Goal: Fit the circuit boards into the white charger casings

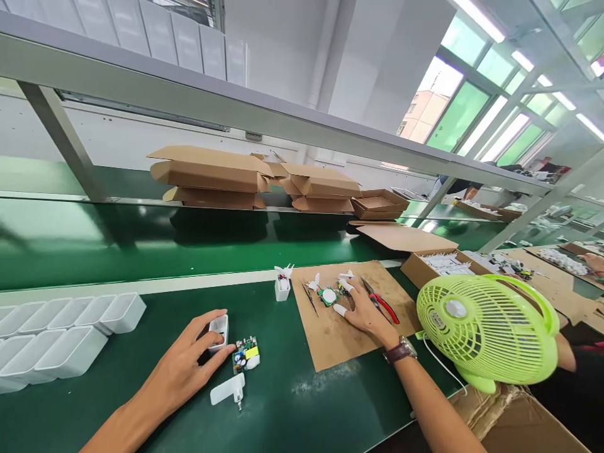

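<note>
My left hand [193, 352] grips a small open white plastic case [219, 331] on the green bench, its thumb and fingers around the walls. Right beside the thumb lies a green circuit board [246, 355] with a yellow component, and below it a loose white plastic piece [229, 390] with a flat blade. My right hand [363, 308], in white finger cots, reaches over a cardboard sheet [325, 346] with thumb and fingers apart. Near its fingertips are a board with a round white disc [329, 296] and another small part, partly covered by the fingers. Red-handled pliers [382, 302] lie beside the hand.
Tweezers [310, 297] lie on the cardboard. Beside it stands a filled white case [282, 286]. Rows of white cases [70, 349] sit at left. A green fan [486, 327] stands at right, before a carton of white parts [438, 261]. Cardboard boxes [212, 176] line the back.
</note>
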Demonstrator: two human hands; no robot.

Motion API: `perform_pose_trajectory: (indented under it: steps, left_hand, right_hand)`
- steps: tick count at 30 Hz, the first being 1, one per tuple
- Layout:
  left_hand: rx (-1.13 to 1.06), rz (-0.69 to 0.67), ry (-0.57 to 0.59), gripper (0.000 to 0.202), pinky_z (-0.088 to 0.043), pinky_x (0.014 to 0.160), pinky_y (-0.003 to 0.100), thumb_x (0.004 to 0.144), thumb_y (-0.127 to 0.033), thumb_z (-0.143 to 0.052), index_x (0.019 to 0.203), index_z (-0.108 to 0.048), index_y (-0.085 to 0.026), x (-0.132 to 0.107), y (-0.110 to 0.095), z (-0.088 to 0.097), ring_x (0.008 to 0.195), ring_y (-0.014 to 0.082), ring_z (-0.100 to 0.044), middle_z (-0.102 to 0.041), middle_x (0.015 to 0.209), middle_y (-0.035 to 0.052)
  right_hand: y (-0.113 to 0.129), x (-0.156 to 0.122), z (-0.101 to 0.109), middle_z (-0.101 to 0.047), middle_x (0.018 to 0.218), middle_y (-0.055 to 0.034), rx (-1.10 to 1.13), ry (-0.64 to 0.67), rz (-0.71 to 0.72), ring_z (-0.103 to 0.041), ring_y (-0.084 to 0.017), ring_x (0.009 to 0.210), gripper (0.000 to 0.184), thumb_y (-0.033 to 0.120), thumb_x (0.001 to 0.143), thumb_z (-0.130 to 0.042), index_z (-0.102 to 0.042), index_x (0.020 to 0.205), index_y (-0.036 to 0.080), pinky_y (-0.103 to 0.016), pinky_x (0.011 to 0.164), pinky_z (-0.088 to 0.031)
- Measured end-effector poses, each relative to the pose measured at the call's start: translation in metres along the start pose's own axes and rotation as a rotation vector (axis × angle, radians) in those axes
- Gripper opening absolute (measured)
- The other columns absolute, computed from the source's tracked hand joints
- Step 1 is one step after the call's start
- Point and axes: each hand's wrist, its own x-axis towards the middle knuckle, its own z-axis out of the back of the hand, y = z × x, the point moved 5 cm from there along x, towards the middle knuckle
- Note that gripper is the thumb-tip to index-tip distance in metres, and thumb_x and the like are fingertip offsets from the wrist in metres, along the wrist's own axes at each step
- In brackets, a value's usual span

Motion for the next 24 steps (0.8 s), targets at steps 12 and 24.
perform_pose_trajectory:
  steps: [12, 24]
  left_hand:
    - [-0.032, 0.126, 0.061, 0.018, -0.061, 0.096, 0.038, 0.098, -0.031, -0.064, 0.084, -0.066, -0.019, 0.004, -0.004, -0.005, 0.120, 0.0257, -0.068, -0.065, 0.135, 0.0149]
    - [-0.038, 0.210, 0.087, 0.010, -0.061, 0.099, 0.041, 0.094, -0.025, -0.069, 0.085, -0.067, -0.020, 0.002, 0.000, -0.002, 0.122, 0.0262, -0.067, -0.063, 0.140, 0.0137]
  right_hand:
    - [0.172, 0.008, -0.019, -0.075, 0.109, -0.0099, 0.261, 0.292, 0.390, -0.075, -0.027, 0.093, 0.042, 0.040, 0.100, -0.065, -0.060, 0.137, 0.022, -0.042, 0.082, -0.063]
    - [0.199, 0.016, -0.048, -0.065, 0.132, -0.0161, 0.396, 0.299, 0.437, -0.062, -0.033, 0.121, 0.056, 0.028, 0.089, -0.073, -0.053, 0.140, 0.017, -0.054, 0.102, -0.057]
